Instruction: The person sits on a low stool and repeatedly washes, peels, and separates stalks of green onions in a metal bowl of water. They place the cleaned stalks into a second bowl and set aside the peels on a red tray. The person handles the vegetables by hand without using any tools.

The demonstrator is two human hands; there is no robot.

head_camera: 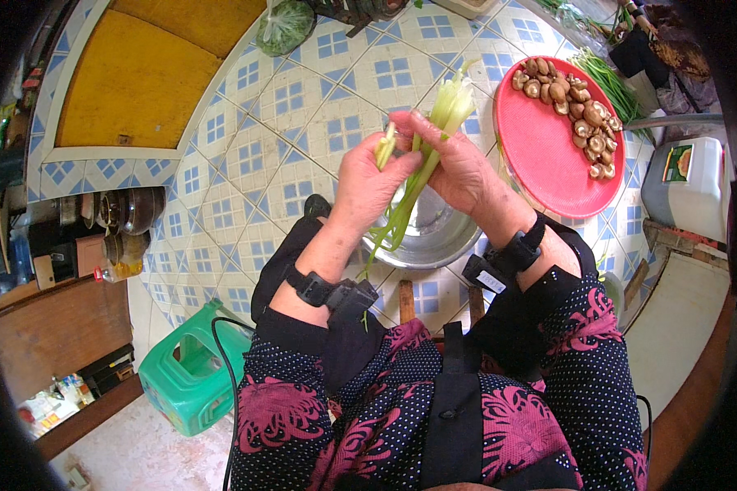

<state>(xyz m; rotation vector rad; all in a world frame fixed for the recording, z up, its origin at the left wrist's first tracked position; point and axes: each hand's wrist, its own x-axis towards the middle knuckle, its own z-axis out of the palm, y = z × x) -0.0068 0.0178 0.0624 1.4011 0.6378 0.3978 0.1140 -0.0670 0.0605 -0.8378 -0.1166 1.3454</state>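
My right hand [464,169] grips a bunch of celery [448,113], its pale root end pointing up and away from me. The thin green stalks hang down toward me over a metal basin [427,245] on the floor. My left hand [368,175] holds a short pale yellow-green piece of stalk [385,147] between thumb and fingers, close against the bunch. The fingertips of both hands nearly meet. Part of the basin's inside is hidden by my hands and the stalks.
A red round tray [534,159] with several brown mushrooms [556,92] lies to the right. Scallions [608,86] lie behind it, near a white plastic jug [691,184]. A green plastic stool [190,374] is at left. A bag of greens [285,27] sits at the top.
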